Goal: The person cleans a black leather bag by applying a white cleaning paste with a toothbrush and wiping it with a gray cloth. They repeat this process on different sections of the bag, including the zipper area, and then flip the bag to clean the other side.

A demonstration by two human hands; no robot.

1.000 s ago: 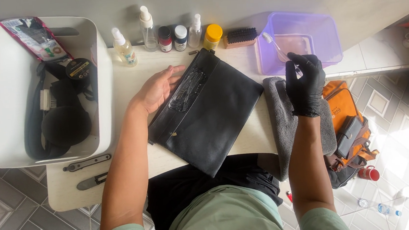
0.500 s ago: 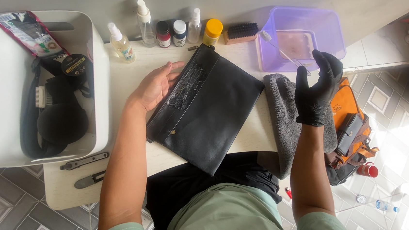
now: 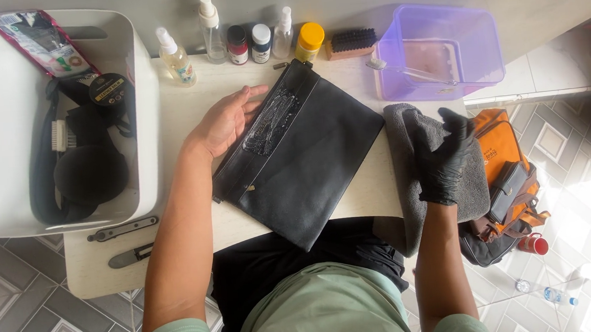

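Far left: white tub [image 3: 144,115] on the table edge, holding dark straps, a round tin and a small brush. Below it, two flat metal tools [image 3: 123,229] lie on the table [image 3: 186,118]. Along the back edge I see a row of spray bottles and small jars [image 3: 211,32], then a wooden brush [image 3: 350,41].

Left hand [image 3: 225,119], bare, lies open and flat, fingertips touching the upper left corner of the black pouch [image 3: 309,158]. The pouch sits mid-table, tilted, with a wet, foamy patch beside the zip.

Right of it, a grey towel [image 3: 405,178] hangs over the table edge. Right hand [image 3: 442,158], in a black glove, presses on the towel with fingers curled into it. Purple basin [image 3: 441,49] behind; orange bag [image 3: 501,150] on the floor.
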